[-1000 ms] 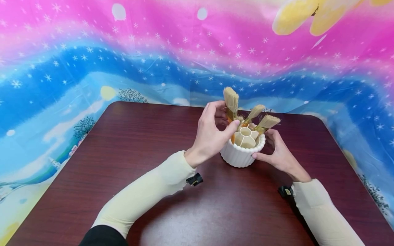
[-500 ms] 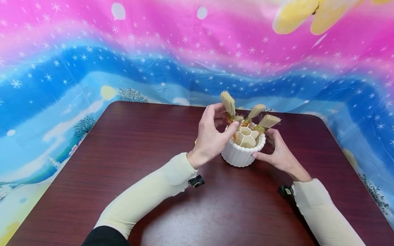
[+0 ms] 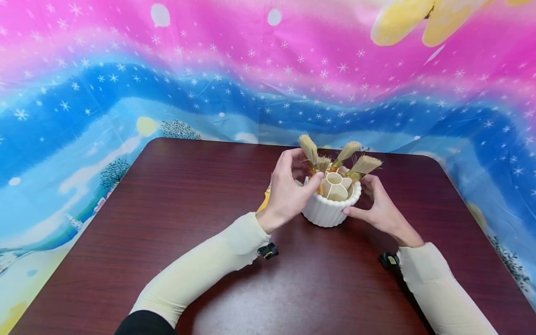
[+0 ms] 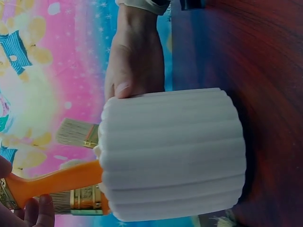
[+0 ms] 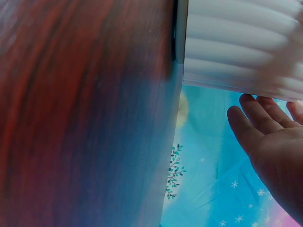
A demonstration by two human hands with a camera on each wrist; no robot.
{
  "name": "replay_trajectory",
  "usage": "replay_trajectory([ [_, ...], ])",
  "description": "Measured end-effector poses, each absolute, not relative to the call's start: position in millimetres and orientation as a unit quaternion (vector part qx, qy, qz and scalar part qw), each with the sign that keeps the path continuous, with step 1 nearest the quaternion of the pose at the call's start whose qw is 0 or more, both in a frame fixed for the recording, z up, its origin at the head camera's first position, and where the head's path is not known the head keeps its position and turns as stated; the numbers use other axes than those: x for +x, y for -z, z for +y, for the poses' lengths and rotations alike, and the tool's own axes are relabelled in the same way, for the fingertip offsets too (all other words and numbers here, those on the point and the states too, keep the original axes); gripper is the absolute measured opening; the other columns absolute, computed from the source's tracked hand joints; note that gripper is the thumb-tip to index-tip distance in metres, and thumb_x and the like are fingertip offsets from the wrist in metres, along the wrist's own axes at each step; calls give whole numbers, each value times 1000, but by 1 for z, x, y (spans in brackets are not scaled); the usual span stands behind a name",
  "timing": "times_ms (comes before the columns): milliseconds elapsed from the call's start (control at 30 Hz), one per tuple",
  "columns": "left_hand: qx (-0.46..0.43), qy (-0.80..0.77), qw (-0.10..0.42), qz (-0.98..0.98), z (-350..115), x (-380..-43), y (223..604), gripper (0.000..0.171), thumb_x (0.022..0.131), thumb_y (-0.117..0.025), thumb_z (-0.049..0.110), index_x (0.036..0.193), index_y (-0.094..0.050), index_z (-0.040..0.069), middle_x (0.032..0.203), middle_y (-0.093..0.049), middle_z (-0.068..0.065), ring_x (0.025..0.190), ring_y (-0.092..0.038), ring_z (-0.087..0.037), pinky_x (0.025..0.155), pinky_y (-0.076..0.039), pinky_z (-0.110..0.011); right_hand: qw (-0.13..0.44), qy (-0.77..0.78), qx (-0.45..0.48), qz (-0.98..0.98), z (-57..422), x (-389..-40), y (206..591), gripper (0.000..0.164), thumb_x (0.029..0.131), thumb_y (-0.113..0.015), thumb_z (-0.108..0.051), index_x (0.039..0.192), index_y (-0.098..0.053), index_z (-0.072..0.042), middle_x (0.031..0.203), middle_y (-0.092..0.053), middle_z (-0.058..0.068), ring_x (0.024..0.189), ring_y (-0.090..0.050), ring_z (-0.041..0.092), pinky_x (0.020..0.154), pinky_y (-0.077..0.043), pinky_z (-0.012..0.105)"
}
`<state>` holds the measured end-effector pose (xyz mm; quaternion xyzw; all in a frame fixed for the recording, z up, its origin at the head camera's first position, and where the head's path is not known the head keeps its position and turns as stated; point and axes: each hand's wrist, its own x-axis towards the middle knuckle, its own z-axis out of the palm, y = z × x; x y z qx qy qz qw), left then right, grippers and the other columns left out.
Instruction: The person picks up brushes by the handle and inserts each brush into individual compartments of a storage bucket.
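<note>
A white ribbed brush holder [image 3: 326,213] stands upright on the table, its inside split into compartments round a central ring. Several paintbrushes stand in it bristles up, among them one paintbrush [image 3: 363,167] at its right side. My left hand [image 3: 289,190] pinches another paintbrush [image 3: 309,150] between thumb and fingers. In the left wrist view, that brush's orange handle [image 4: 66,177] runs down past the holder's rim. My right hand [image 3: 383,209] steadies the holder from the right, thumb on the near side; its fingertips touch the ribbed wall in the right wrist view.
Left of the holder, a yellow-handled brush [image 3: 264,201] lies on the table, mostly hidden behind my left hand. The dark wooden table [image 3: 167,209] ends at a patterned pink and blue backdrop [image 3: 234,79].
My left hand has moved down with the paintbrush, whose bristles now sit lower over the holder. The yellow-handled brush has come into view beside it. My right hand stays at the holder.
</note>
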<state>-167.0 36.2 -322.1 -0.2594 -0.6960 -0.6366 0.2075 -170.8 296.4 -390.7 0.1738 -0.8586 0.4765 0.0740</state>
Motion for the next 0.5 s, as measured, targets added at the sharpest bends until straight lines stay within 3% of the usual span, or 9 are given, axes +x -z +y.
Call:
replay_trajectory([
  [500, -247, 659, 202, -681, 41, -169, 340, 47, 81, -72, 3, 119, -46, -1, 112, -47, -13, 88, -63, -21, 78, -53, -28, 72, -468, 165, -865, 297, -170, 389, 79, 69, -84, -7, 128, -32, 1, 128, -48, 14, 117, -46, 21, 100, -36, 25],
])
